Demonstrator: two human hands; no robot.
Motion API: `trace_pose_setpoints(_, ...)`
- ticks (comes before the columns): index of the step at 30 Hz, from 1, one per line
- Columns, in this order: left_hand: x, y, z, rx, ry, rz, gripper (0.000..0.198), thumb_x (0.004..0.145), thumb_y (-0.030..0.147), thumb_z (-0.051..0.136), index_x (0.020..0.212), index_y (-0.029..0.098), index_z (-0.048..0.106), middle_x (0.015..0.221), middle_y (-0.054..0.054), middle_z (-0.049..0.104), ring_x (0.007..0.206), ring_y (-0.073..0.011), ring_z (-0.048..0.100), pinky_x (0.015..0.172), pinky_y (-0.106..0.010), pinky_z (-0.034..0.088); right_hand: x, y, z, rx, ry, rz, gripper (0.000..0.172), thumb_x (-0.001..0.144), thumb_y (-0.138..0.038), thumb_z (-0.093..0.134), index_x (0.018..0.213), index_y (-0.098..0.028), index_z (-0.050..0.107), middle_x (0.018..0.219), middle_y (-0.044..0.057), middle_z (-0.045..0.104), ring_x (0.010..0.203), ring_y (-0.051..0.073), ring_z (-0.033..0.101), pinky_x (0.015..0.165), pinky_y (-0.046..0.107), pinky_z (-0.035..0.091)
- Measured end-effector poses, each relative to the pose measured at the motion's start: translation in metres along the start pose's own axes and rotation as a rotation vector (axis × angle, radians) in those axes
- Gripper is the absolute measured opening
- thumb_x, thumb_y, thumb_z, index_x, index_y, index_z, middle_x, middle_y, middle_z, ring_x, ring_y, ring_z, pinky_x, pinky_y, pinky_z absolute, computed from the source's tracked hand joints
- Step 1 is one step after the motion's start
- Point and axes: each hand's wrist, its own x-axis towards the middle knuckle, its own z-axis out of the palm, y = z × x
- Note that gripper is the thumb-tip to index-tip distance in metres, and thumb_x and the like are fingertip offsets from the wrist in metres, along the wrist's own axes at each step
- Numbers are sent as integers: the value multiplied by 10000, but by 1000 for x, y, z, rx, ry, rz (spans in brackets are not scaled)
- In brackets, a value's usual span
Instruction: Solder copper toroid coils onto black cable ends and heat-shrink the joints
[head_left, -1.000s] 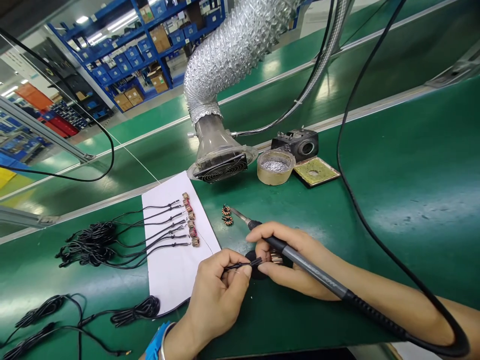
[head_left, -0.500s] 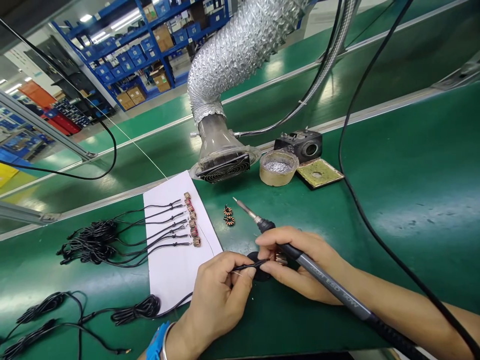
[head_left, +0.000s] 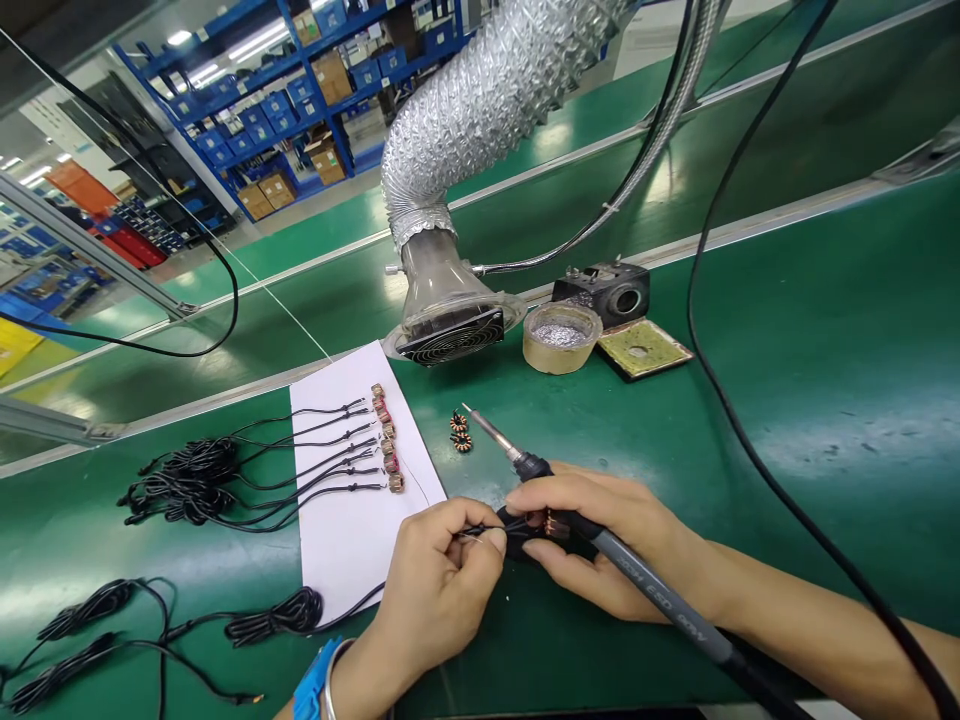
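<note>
My left hand (head_left: 450, 580) is closed in a pinch on a black cable (head_left: 472, 529), and a thin silvery wire shows at its fingertips. My right hand (head_left: 652, 525) holds a soldering iron (head_left: 660, 595) across the palm, its bare tip pointing up and left, away from the cable. Between the right thumb and fingers sits a copper-wound coil (head_left: 556, 524) by the cable's end, above a dark round base (head_left: 517, 545); the fingers partly hide this spot. Two small ring coils (head_left: 461, 441) lie near the iron's tip.
A white sheet (head_left: 337, 560) carries several cable ends beside a row of coils (head_left: 388, 430). Bundled black cables (head_left: 187, 475) lie left. Behind stand a fume extractor nozzle (head_left: 450, 325), a round tub (head_left: 562, 345), an iron stand (head_left: 604, 292) and a yellow sponge (head_left: 645, 350). A black cord hangs at right.
My right thumb and fingertips have parted from the cable, so more of the coil shows between them. The iron has shifted slightly with the hand. My left hand keeps its pinch.
</note>
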Motion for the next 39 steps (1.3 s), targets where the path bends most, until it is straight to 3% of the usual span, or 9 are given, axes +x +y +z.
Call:
trace_pose_setpoints(5, 1, 2, -2, -62, 1, -42, 207, 853, 348, 524, 787, 158, 573, 536, 65, 305, 495, -74, 255, 464, -209, 188, -2, -1, -2, 85, -9, 129, 458, 795, -49, 568, 1197, -257, 496, 983, 30, 619, 794, 116, 615, 709, 230, 525)
trace_pose_setpoints(11, -1, 2, -3, -125, 35, 4, 233, 850, 369, 525, 768, 154, 563, 549, 55, 331, 512, -77, 264, 478, -213, 203, -3, 5, 2, 740, -57, 429, 399, 830, -105, 642, 1158, -270, 483, 1090, 46, 614, 1035, 168, 635, 874, 313, 563)
trace_pose_setpoints(16, -3, 0, -2, -187, 22, 35, 221, 866, 354, 517, 785, 154, 562, 557, 50, 361, 515, -74, 286, 482, -209, 223, -1, 7, 9, 983, -43, 431, 376, 840, -187, 693, 1142, -273, 486, 1075, 47, 598, 1054, 174, 623, 916, 350, 535)
trace_pose_setpoints(23, -4, -2, -1, -288, -3, 21, 187, 874, 317, 517, 832, 148, 585, 532, 57, 384, 462, -59, 287, 438, -201, 201, 1, 4, 11, 956, -67, 431, 356, 867, -297, 662, 1150, -284, 446, 1068, 65, 562, 937, 180, 634, 845, 376, 551)
trace_pose_setpoints(30, -5, -1, -1, -354, -48, 0, 192, 877, 303, 500, 856, 139, 596, 520, 53, 427, 430, -50, 286, 412, -191, 194, -1, 4, 12, 1028, -112, 463, 326, 901, -270, 613, 1170, -331, 439, 1098, 42, 511, 1027, 200, 606, 909, 440, 523)
trace_pose_setpoints(39, -5, -3, 0, -255, 7, 55, 120, 856, 259, 506, 807, 155, 541, 481, 89, 335, 424, -42, 247, 406, -175, 190, 0, 3, 8, 857, -15, 404, 349, 872, -215, 643, 1154, -306, 458, 966, 33, 526, 1009, 235, 650, 870, 404, 561)
